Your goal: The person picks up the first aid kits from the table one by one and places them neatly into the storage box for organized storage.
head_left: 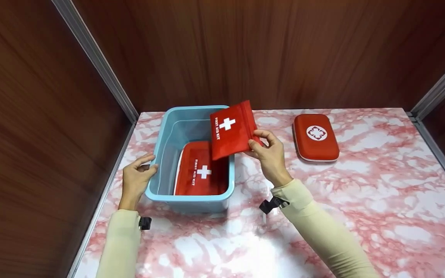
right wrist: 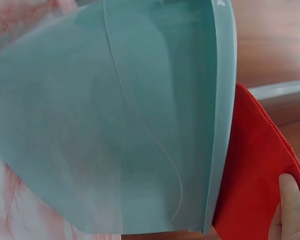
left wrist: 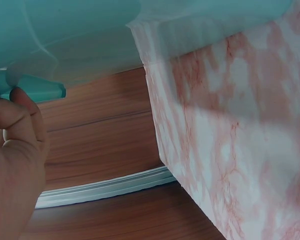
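My right hand pinches one edge of a flat red first aid pouch with a white cross. The pouch is tilted over the right rim of a light blue plastic bin. In the right wrist view, fingers lie against the red fabric just beyond the rim. My left hand holds the bin's left rim between thumb and fingers; the left wrist view shows this grip at the rim. Inside the bin lies a larger red first aid case, its right part shaded and partly hidden by the pouch.
A red hard-shell case with a round white emblem lies on the marbled pink and white table, right of the bin. Brown wood-grain panels stand behind and at both sides, with metal strips at the corners.
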Available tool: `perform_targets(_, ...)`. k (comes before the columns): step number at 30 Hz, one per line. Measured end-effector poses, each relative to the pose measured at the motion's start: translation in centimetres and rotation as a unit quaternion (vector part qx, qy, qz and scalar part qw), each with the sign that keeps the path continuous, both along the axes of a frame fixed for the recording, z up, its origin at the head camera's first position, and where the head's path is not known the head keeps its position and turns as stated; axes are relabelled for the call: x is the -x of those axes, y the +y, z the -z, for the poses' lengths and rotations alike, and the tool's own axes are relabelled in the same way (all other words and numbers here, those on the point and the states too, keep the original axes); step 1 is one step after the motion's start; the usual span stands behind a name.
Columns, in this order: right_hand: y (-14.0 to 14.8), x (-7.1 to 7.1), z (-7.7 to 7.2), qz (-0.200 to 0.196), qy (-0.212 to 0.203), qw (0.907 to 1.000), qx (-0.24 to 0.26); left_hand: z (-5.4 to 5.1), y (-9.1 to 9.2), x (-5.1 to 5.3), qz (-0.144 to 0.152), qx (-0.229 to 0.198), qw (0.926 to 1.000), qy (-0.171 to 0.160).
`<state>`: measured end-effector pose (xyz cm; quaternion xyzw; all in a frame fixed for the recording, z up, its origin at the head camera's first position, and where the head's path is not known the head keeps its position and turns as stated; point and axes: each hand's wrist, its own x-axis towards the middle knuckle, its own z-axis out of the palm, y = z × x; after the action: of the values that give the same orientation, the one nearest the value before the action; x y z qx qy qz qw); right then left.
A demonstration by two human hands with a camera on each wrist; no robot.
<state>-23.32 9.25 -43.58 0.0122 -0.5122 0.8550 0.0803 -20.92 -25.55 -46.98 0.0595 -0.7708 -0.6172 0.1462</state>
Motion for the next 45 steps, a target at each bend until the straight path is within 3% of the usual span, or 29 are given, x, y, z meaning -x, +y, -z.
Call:
perform_targets(6, -1.1, -0.2, -0.1, -0.014, -0.006, 0.9999, 0.001, -0.3, 0.0, -0.1, 0.004, -0.009, 0.9999, -0.009)
perform_targets(13, -2.3, -0.4, 0.1, -0.031, -0.008, 0.9994, -0.008, -2.5, 1.0, -1.4, 0.015, -0.003, 0.9999, 0.000)
perform_targets(20, -3.0, -0.7, 0.4, -0.043, -0.009, 0.9989, -0.013, -3.1, 1.3, -1.8, 0.013, 0.001, 0.9999, 0.004)
perform_targets(40, -5.1, -0.9, 0.7, -0.066, -0.016, 0.9974, -0.025, -3.4, 1.5, -2.0, 0.010, 0.009, 0.9999, 0.000)
perform_targets(45, -5.7, -1.0, 0.6, -0.071, -0.025, 0.9966, -0.034, -2.7, 1.1, -1.4, 0.009, 0.003, 1.0000, -0.001)
